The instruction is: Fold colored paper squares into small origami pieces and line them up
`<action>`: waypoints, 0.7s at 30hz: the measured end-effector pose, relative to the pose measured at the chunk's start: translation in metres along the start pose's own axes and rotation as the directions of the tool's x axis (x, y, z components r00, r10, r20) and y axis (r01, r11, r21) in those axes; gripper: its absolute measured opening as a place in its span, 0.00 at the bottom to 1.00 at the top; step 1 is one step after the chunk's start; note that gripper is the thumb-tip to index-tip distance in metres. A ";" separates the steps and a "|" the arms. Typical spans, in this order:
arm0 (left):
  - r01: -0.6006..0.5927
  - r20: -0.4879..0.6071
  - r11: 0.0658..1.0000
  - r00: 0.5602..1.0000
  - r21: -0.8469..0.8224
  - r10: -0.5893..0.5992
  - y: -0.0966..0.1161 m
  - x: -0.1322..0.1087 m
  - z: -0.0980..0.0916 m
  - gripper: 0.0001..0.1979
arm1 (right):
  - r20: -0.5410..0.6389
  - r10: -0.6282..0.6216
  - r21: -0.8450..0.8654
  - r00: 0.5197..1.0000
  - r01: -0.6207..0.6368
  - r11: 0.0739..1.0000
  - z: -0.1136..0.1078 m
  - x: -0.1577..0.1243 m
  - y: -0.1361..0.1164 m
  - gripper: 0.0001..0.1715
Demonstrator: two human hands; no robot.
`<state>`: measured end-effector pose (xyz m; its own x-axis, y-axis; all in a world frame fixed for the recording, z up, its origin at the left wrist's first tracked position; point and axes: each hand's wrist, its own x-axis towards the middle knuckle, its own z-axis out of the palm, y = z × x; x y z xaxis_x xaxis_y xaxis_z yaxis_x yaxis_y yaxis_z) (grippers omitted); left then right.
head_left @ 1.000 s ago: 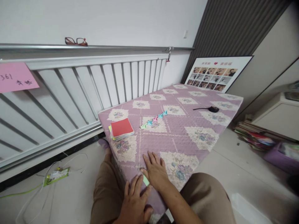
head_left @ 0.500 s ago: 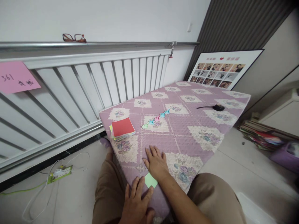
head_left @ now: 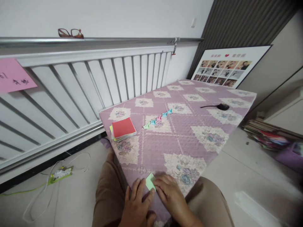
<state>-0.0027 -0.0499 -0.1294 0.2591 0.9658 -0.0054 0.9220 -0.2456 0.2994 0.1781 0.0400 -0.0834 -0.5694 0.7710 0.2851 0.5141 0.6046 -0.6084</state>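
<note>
A small light green paper [head_left: 150,182] lies on the purple floral tablecloth at the table's near corner, its right edge turned up and partly hidden by fingers. My left hand [head_left: 137,201] rests on the cloth at the paper's left side, fingers stretched and apart, with fingertips and thumb touching its edge. With fingers curled together, my right hand [head_left: 171,195] pinches the paper's right side. Farther back, a row of several small folded paper pieces [head_left: 159,118] in green, blue and pink runs diagonally. To the left sits a stack of coloured paper sheets [head_left: 123,127], red on top.
A black object with a thin handle [head_left: 222,107] lies on the table's far right. The white radiator [head_left: 132,75] borders the left side, with glasses [head_left: 71,33] on the pipe above. A power strip [head_left: 60,175] with cables is on the floor. A photo board [head_left: 217,69] leans behind.
My right hand has drawn back from flat on the cloth beyond the paper to its right side and closed on it. The paper's right edge is now turned up. My left hand stays nearly in place.
</note>
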 end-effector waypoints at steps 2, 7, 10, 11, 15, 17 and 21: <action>-0.032 -0.025 0.999 0.999 0.013 0.032 -0.003 -0.001 -0.001 0.39 | 0.040 0.009 -0.033 0.999 -0.008 0.999 -0.002 -0.001 -0.003 0.11; -0.006 -0.106 1.000 0.994 -0.029 0.003 -0.001 0.009 -0.022 0.30 | 0.146 0.071 0.020 0.987 -0.075 0.997 -0.010 0.006 -0.004 0.19; 0.072 -0.101 0.992 0.991 -0.102 -0.083 0.003 0.022 -0.040 0.18 | 0.173 0.100 0.040 0.980 -0.108 0.993 -0.011 0.007 -0.001 0.23; 0.082 -0.089 0.989 0.992 -0.125 -0.094 0.004 0.027 -0.044 0.16 | 0.173 0.108 0.038 0.979 -0.117 0.992 -0.011 0.007 -0.001 0.22; 0.096 -0.073 0.980 0.991 -0.176 -0.110 0.001 0.040 -0.052 0.10 | 0.153 0.107 0.038 0.982 -0.115 0.993 -0.009 0.006 0.002 0.19; 0.085 -0.077 0.978 0.992 -0.191 -0.101 -0.002 0.043 -0.052 0.09 | 0.138 0.088 0.049 0.987 -0.096 0.994 -0.009 0.006 0.003 0.17; 0.040 -0.083 0.975 0.995 -0.221 -0.059 -0.007 0.045 -0.054 0.08 | 0.110 0.041 0.065 0.993 -0.048 0.997 -0.009 0.004 0.004 0.09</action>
<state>-0.0127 0.0001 -0.0806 0.1793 0.9822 0.0557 0.8452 -0.1828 0.5022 0.1838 0.0476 -0.0782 -0.6150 0.7684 0.1771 0.4981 0.5527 -0.6682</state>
